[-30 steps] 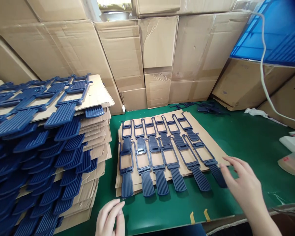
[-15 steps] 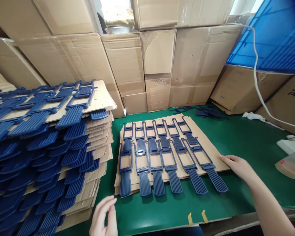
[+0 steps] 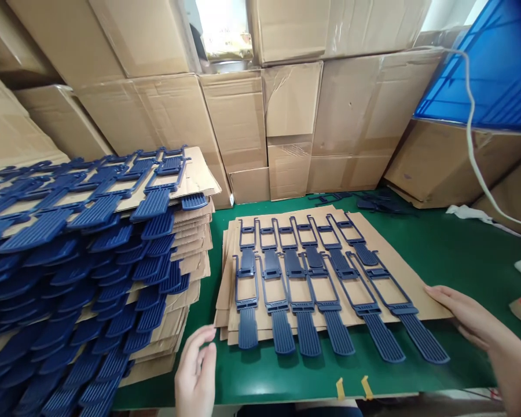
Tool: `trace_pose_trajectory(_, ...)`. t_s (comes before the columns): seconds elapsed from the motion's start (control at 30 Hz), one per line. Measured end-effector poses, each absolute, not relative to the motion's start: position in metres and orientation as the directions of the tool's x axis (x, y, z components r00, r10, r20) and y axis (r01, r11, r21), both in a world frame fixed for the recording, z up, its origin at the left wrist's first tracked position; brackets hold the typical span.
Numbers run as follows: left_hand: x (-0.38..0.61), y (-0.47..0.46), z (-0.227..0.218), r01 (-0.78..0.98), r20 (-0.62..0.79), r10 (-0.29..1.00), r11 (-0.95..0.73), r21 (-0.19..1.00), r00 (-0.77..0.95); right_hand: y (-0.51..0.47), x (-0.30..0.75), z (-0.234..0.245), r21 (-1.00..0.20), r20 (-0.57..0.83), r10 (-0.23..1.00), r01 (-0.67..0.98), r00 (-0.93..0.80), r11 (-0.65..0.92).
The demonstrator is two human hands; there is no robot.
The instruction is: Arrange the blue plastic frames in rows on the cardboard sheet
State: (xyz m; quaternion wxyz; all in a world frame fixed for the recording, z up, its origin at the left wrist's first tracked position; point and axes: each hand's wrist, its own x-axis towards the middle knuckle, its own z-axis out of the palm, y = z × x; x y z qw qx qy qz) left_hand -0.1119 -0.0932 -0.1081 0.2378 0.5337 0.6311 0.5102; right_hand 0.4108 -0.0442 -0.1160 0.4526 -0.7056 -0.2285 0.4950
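Two rows of dark blue plastic frames with ribbed paddle ends (image 3: 308, 333) lie on a cardboard sheet (image 3: 395, 255), their paddles overhanging its front edge. My right hand (image 3: 473, 315) grips that sheet at its right front corner, thumb and fingers at the edge. More cardboard sheets (image 3: 220, 307) show beneath it, sticking out on the left. My left hand (image 3: 196, 370) is beside the left front corner, fingers curled with a gap to the thumb and nothing between them. Whether its fingertips touch the lower sheets I cannot tell.
A tall stack of cardboard layers with blue parts (image 3: 156, 249) stands at the left. Cardboard boxes (image 3: 234, 121) wall off the back. Loose dark parts (image 3: 373, 202) lie on the green table (image 3: 269, 385) at the back. A white cable (image 3: 471, 133) hangs by a blue crate (image 3: 499, 75).
The top sheet with its frames has slid right and swung slightly with my right hand, baring more of the lower sheets on the left. The camera view has shifted a little.
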Motion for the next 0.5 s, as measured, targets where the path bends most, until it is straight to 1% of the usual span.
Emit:
trace_pose_trajectory(0.03, -0.11, -0.09, -0.101, 0.296, 0.081, 0.945, 0.017, 0.955, -0.316, -0.045, 0.414, -0.117, -0.865, -0.498, 0.758, -0.181, 0.42, -0.468)
trace_pose_trajectory(0.07, -0.107, -0.087, -0.094, 0.149, -0.071, 0.956, 0.117, 0.982, -0.284, -0.045, 0.416, -0.117, -0.86, -0.509, 0.74, -0.23, 0.439, -0.455)
trace_pose_trajectory(0.1, -0.103, -0.084, -0.086, -0.007, -0.195, 0.955, 0.198, 0.98, -0.223, -0.045, 0.416, -0.116, -0.856, -0.517, 0.717, -0.268, 0.467, -0.442)
trace_pose_trajectory(0.13, -0.1, -0.082, -0.079, -0.153, -0.29, 0.943, 0.266, 0.952, -0.164, -0.045, 0.416, -0.115, -0.85, -0.527, 0.693, -0.297, 0.492, -0.435)
trace_pose_trajectory(0.17, -0.096, -0.081, -0.072, -0.263, -0.347, 0.931, 0.308, 0.914, -0.117, -0.045, 0.414, -0.113, -0.845, -0.535, 0.673, -0.311, 0.511, -0.435)
trace_pose_trajectory(0.23, -0.088, -0.081, -0.062, -0.383, -0.407, 0.908, 0.342, 0.858, -0.1, -0.046, 0.409, -0.109, -0.842, -0.537, 0.645, -0.312, 0.543, -0.439)
trace_pose_trajectory(0.33, -0.08, -0.084, -0.055, -0.457, -0.471, 0.873, 0.372, 0.808, -0.123, -0.048, 0.404, -0.104, -0.839, -0.539, 0.626, -0.296, 0.563, -0.457)
trace_pose_trajectory(0.43, -0.08, -0.083, -0.054, -0.567, -0.575, 0.815, 0.439, 0.697, -0.074, -0.05, 0.404, -0.107, -0.848, -0.523, 0.627, -0.276, 0.577, -0.452)
trace_pose_trajectory(0.5, -0.083, -0.08, -0.054, -0.598, -0.595, 0.802, 0.453, 0.662, -0.051, -0.052, 0.408, -0.115, -0.861, -0.502, 0.622, -0.278, 0.601, -0.426)
